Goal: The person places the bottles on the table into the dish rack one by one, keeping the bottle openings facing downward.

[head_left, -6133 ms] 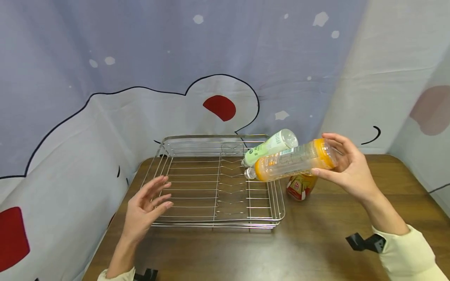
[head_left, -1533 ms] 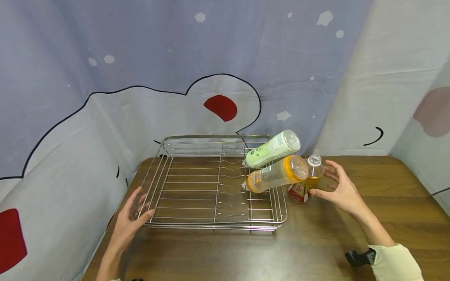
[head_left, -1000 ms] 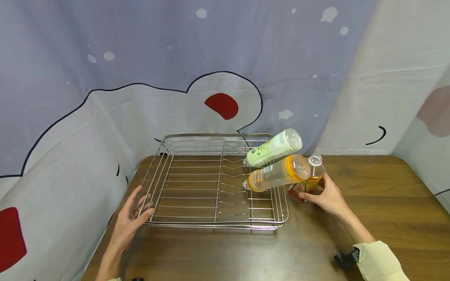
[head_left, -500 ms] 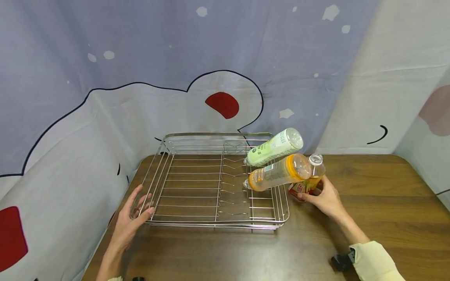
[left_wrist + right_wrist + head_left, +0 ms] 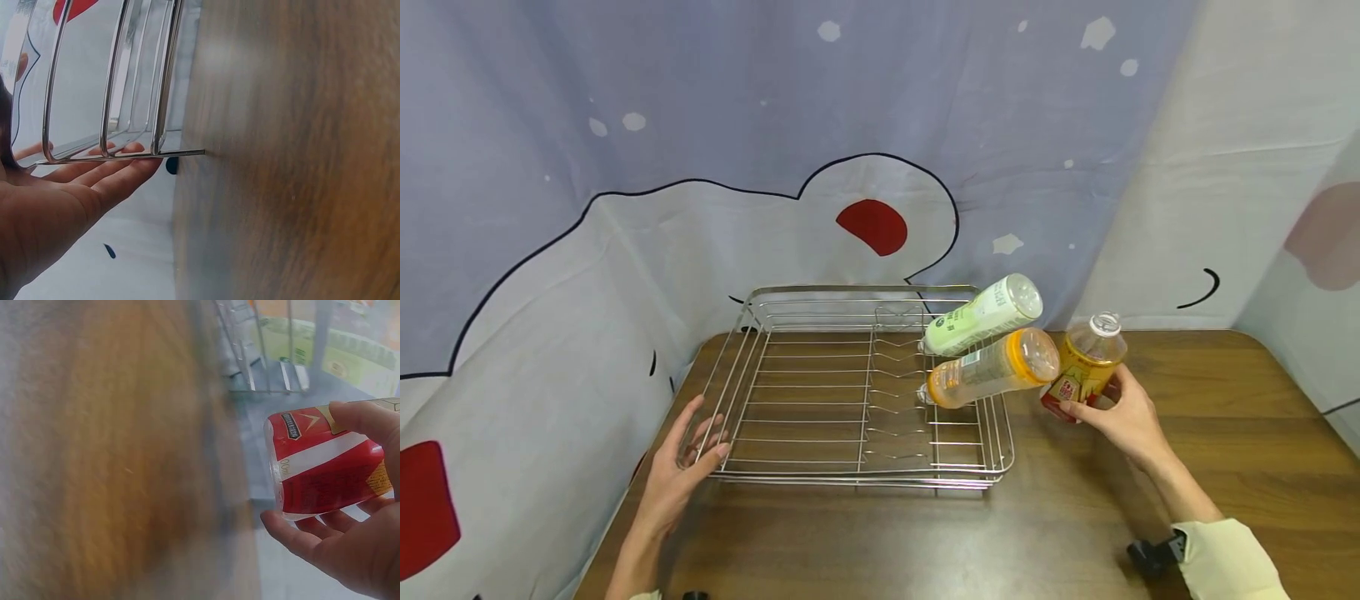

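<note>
My right hand (image 5: 1127,417) grips a small capless plastic bottle (image 5: 1088,358) with a yellow and red label, mouth up and leaning slightly. In the right wrist view, thumb and fingers close around the red lower label of this bottle (image 5: 331,462), its base apart from the wooden table. My left hand (image 5: 673,479) holds the left end of a wire dish rack (image 5: 859,482), thumb over the rail and fingers outside. The left wrist view shows the fingers (image 5: 125,181) against the rack's wires (image 5: 105,94). On the rack's right side, a green-labelled bottle (image 5: 981,317) and an orange-banded bottle (image 5: 988,371) lean neck-down.
The rack stands on a brown wooden table (image 5: 880,542). Behind it hangs a patterned curtain (image 5: 700,100), which also runs down the left side. The two leaning bottles stick out past the rack's right rim, close to the held bottle.
The orange-banded bottle has passed from my right hand onto the rack. My right hand has since taken the yellow-red bottle and lifted it rightward. My left hand has come onto the rack's end.
</note>
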`<state>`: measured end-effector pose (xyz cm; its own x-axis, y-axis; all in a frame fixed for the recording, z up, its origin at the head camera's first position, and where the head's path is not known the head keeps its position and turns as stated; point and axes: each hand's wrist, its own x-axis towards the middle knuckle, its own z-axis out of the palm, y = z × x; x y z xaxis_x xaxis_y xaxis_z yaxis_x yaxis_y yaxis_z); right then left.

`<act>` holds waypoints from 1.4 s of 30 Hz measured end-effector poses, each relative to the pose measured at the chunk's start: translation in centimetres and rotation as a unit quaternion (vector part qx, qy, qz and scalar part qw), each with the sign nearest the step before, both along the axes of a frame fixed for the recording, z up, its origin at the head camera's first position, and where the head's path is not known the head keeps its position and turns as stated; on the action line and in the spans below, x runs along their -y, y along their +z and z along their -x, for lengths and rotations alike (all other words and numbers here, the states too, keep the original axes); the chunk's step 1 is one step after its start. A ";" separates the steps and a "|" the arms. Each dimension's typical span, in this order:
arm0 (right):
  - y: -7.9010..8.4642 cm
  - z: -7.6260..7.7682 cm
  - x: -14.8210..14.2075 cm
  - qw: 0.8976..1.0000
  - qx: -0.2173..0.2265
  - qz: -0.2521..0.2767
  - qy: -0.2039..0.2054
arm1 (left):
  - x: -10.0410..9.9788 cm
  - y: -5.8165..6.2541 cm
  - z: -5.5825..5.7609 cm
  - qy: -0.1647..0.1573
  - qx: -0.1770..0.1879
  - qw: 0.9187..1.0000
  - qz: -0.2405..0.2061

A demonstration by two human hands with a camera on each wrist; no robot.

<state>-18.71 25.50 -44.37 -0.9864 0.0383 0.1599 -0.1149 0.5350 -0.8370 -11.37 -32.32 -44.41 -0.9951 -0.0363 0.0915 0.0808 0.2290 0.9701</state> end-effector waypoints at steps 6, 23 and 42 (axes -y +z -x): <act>1.5 -0.4 -1.1 1.000 -0.014 -0.010 -0.001 | -0.1 0.1 0.0 0.002 0.006 1.000 -0.002; 6.6 -2.2 -3.4 0.998 -0.059 -0.032 -0.015 | -0.1 0.1 -0.2 0.000 0.007 1.000 -0.006; 13.1 -4.4 -2.4 0.997 -0.073 -0.025 0.023 | -0.1 0.3 -0.2 0.001 0.011 1.000 -0.009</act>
<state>-14.33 27.88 -31.27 -0.9532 -0.0175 0.3019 -0.2580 0.5679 -0.7816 -11.19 -32.27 -44.16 -0.9969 -0.0405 0.0681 0.0580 0.2121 0.9755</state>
